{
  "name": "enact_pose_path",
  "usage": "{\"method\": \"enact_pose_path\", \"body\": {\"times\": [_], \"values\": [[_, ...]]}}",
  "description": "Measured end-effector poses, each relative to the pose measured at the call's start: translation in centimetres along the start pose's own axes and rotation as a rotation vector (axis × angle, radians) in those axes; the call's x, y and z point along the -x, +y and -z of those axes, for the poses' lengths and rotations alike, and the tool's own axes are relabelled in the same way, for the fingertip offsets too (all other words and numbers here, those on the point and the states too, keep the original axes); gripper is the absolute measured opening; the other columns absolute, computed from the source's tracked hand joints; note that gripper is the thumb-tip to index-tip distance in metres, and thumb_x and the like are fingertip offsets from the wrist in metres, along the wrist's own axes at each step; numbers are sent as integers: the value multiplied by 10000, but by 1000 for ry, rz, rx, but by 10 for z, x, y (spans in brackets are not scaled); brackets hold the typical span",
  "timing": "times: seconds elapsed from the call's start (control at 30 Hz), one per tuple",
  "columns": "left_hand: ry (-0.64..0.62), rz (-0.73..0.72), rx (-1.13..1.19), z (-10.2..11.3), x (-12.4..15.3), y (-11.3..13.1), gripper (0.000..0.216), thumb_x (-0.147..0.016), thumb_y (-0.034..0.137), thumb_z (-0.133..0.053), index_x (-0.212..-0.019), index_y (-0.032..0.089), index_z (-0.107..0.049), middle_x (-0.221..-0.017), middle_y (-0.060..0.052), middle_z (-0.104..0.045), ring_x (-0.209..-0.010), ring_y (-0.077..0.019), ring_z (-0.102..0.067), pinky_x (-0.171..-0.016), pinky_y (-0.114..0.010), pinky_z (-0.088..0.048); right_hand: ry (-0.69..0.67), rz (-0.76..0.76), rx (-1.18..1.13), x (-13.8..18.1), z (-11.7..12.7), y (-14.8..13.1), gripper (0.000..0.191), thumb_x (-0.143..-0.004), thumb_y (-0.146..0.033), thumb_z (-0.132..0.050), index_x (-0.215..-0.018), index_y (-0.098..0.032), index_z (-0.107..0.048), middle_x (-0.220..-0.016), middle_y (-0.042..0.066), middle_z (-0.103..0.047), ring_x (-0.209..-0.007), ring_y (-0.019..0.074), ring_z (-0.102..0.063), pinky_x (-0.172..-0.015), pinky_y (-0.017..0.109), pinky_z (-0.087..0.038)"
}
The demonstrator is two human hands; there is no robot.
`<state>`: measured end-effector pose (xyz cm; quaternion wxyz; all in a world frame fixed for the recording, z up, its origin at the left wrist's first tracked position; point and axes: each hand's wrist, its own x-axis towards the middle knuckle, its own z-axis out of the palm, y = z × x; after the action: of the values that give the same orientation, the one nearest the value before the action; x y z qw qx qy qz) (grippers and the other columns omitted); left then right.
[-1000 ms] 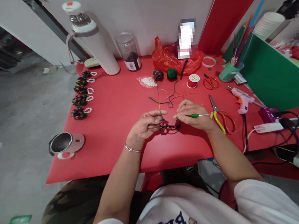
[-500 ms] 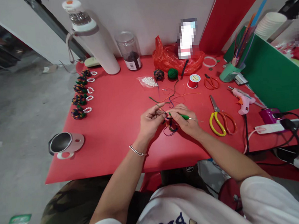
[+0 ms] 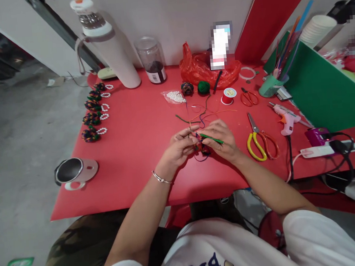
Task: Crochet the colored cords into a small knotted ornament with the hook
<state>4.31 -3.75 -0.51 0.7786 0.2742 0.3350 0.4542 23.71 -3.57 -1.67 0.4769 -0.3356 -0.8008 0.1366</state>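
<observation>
Table (image 3: 130, 161): smooth, low sheen. Far edge: flask (image 3: 117, 55), smooth, satin; jar (image 3: 149, 53), clear, glossy; bag (image 3: 191, 68), thin crinkled plastic. Left edge: mug (image 3: 89, 168), metal-looking lining, smooth outer wall. Toward right edge: scissors (image 3: 256, 131), metal blades, glossy plastic-like grips; glue gun (image 3: 288, 120), smooth plastic. Toward near edge: yarn piece (image 3: 201, 148), rough, matt; hook (image 3: 211, 139), smooth handle.

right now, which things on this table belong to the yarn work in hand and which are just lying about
Seems part of the work:
multicoloured yarn piece, in the left hand
green-handled tool, in the right hand
green yarn ball
probably the bagged white beads, matching the beaded loops at left

Probably just lying about:
mug
white flask
clear jar
</observation>
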Motion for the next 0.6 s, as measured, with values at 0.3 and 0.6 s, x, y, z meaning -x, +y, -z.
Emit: {"method": "enact_pose_path", "body": {"times": [0.3,0.6], "values": [[-164,176,-14,18,0,15,467,-594,26,-717,-1038,127,-823,-568,67,-536,-366,12,-211,-374,-164,-116,-185,12,-105,-8,27,14,284,-968,-519,-688,-1140,-339,-824,-988,28,-813,-1010,237,-637,-908,419,-528],[-208,175,-39,22,-1,19,440,-578,36,-677,-986,112,-826,-591,63,-510,-370,17,-208,-358,-144,-133,-169,-18,-219,-16,38,2,153,-1012,-356,-679,-1021,-323,-828,-947,2,-819,-994,215,-661,-960,420,-542]]}}
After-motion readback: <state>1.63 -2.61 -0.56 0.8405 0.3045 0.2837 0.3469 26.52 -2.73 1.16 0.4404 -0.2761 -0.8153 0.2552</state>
